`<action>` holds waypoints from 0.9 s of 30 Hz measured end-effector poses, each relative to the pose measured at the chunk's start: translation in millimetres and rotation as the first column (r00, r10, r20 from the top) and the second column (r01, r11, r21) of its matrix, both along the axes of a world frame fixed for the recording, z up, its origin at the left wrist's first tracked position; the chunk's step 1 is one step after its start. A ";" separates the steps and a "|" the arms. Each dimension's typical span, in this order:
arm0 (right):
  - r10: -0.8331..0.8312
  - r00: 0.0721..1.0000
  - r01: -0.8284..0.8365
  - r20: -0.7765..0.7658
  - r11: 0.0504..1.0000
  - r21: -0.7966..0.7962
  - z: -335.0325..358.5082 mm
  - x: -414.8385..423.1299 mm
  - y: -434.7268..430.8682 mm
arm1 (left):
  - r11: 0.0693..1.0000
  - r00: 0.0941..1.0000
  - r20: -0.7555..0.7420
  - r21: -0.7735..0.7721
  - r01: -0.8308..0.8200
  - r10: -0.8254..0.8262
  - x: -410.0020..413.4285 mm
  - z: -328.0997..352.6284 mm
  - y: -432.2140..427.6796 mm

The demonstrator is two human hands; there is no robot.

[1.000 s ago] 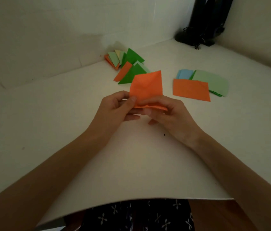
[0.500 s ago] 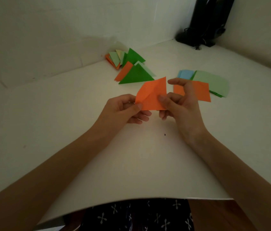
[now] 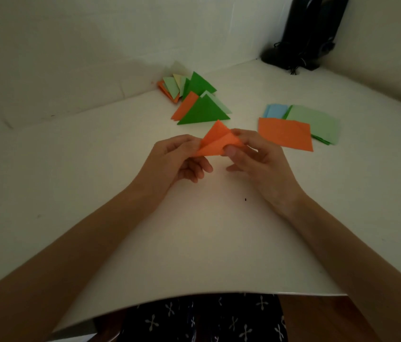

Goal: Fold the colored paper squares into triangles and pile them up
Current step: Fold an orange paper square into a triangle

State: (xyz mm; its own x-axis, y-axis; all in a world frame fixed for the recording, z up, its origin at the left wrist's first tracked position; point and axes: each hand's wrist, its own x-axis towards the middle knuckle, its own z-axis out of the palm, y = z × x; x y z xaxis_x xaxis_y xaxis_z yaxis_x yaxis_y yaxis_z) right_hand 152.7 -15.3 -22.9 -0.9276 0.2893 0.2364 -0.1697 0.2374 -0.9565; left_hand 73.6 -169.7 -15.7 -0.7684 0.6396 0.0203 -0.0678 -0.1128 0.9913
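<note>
While we hold the half-folded orange paper [image 3: 215, 142] above the table [image 3: 194, 243], our left hand [image 3: 177, 160] pinches its left corner and our right hand [image 3: 258, 160] its right. Folded triangles [image 3: 203, 111] lie at twelve o'clock, flat squares [image 3: 285, 134] at two.

You are working in dim, soft light. The counter [image 3: 219, 243] is glowing palest at its middle and greying toward the wall [image 3: 71, 45]. The wide lens is bowing the counter's near edge into a curve, and fine detail is looking slightly soft and grainy throughout.
</note>
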 end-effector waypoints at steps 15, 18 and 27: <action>-0.305 0.950 0.266 0.069 0.904 0.336 -8.6 0.3 2.2 | 0.868 0.653 -0.754 -0.370 -0.330 -0.073 -3.0 -22.6 -1.4; -0.346 0.931 0.231 0.119 0.808 0.542 -11.4 -1.2 2.9 | 0.879 0.494 -0.840 -0.394 -0.270 -0.225 -6.2 -23.3 -1.1; -0.482 0.839 0.061 0.253 0.546 0.836 -9.0 7.4 8.0 | 0.770 0.134 -0.849 -0.521 -0.369 -0.511 6.4 -15.4 -7.5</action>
